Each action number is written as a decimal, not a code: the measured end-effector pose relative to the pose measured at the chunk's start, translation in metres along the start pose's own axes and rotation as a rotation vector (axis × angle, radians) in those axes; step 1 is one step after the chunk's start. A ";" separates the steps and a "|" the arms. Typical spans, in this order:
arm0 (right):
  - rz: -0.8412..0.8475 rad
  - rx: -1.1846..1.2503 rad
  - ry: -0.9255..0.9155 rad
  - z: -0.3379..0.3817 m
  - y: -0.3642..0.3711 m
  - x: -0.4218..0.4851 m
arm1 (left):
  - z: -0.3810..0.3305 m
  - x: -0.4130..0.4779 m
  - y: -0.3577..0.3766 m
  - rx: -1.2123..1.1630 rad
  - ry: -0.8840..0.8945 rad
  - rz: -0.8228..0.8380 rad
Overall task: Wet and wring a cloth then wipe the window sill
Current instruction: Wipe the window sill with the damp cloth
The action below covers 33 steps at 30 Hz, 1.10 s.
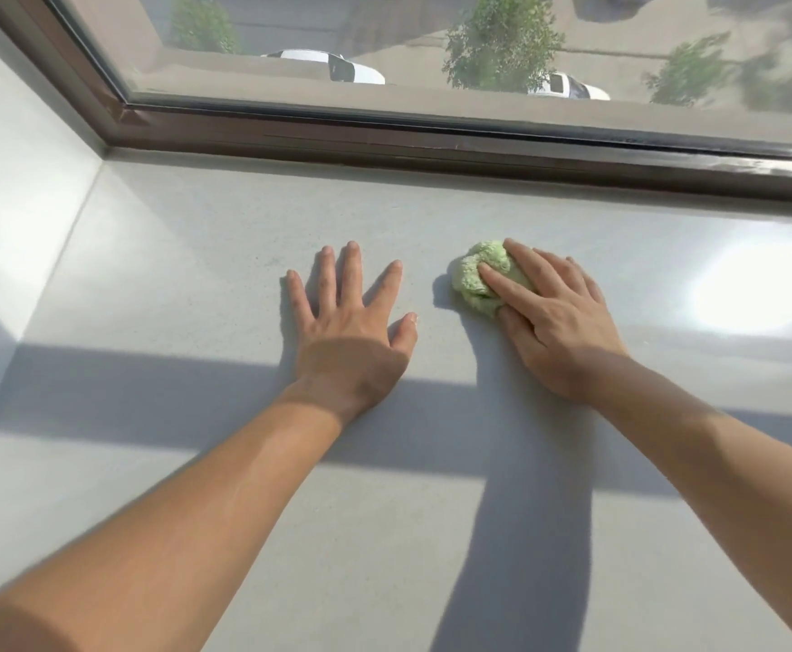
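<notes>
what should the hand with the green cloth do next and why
Probably sweep the right hand sideways along the window sill: it presses the bunched green cloth flat on the sill, while the left hand rests open beside it, apart from the cloth, bracing.

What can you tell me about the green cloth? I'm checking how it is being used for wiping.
The green cloth is pale green with a fluffy pile, like microfibre. It is bunched into a lump, not spread flat, and lies on the grey window sill, short of the dark window frame. The right hand presses on it from above, fingers draped over its right side. The left hand rests flat beside it, apart. Wetness cannot be told.
</notes>
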State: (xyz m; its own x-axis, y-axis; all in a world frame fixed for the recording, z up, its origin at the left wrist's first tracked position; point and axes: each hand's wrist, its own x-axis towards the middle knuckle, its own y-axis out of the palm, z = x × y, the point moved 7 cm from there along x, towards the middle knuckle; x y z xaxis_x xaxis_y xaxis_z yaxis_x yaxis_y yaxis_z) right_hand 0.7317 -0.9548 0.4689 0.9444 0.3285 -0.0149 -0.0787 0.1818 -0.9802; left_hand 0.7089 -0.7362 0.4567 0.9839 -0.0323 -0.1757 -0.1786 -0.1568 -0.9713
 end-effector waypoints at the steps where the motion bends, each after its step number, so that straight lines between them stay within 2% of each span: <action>1: -0.026 -0.004 0.070 -0.019 -0.005 0.007 | 0.000 -0.002 -0.002 -0.025 0.001 -0.005; 4: -0.109 0.061 0.386 -0.061 -0.025 0.021 | -0.005 -0.021 -0.011 -0.089 0.017 -0.050; 6: -0.112 0.048 0.431 -0.052 -0.028 0.018 | -0.018 -0.041 -0.011 -0.067 0.035 -0.073; 8: -0.079 0.050 0.333 -0.021 -0.025 0.002 | -0.031 -0.062 -0.008 -0.057 0.043 -0.076; 11: -0.027 0.024 0.075 0.029 -0.018 -0.050 | -0.044 -0.091 -0.007 -0.076 0.010 -0.095; 14: 0.054 0.033 -0.092 0.025 -0.022 -0.074 | -0.050 -0.113 -0.008 -0.056 -0.044 -0.073; 16: 0.006 0.004 0.001 -0.012 -0.035 -0.063 | -0.053 -0.126 -0.010 -0.065 -0.064 -0.076; 18: -0.065 0.021 0.210 -0.048 -0.049 -0.050 | -0.052 -0.135 -0.010 -0.088 -0.073 -0.065; 20: -0.091 0.034 0.341 -0.052 -0.054 -0.046 | -0.049 -0.135 -0.012 -0.109 -0.076 -0.050; 21: -0.077 0.031 0.340 -0.040 -0.052 -0.050 | -0.048 -0.133 -0.014 -0.124 -0.073 -0.045; 23: -0.030 0.025 0.213 0.000 -0.045 -0.070 | -0.047 -0.128 -0.020 -0.199 -0.069 -0.048; 25: -0.024 0.020 0.005 0.045 -0.037 -0.107 | -0.044 -0.125 -0.023 -0.265 -0.067 -0.047; 28: 0.029 0.021 -0.171 0.054 -0.034 -0.135 | -0.042 -0.124 -0.024 -0.260 -0.047 -0.027; 30: 0.019 -0.009 -0.078 0.025 -0.041 -0.123 | -0.041 -0.121 -0.025 -0.224 -0.036 0.000; 33: -0.031 0.027 0.280 -0.020 -0.052 -0.104 | -0.041 -0.120 -0.028 -0.257 0.006 0.023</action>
State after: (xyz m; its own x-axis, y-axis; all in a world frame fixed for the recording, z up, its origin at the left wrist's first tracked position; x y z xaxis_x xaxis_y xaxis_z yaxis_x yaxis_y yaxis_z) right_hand 0.6437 -1.0167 0.5171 0.9976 0.0543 -0.0422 -0.0528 0.2132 -0.9756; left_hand 0.5959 -0.7684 0.5112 0.9798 -0.0448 -0.1951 -0.1965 -0.4021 -0.8943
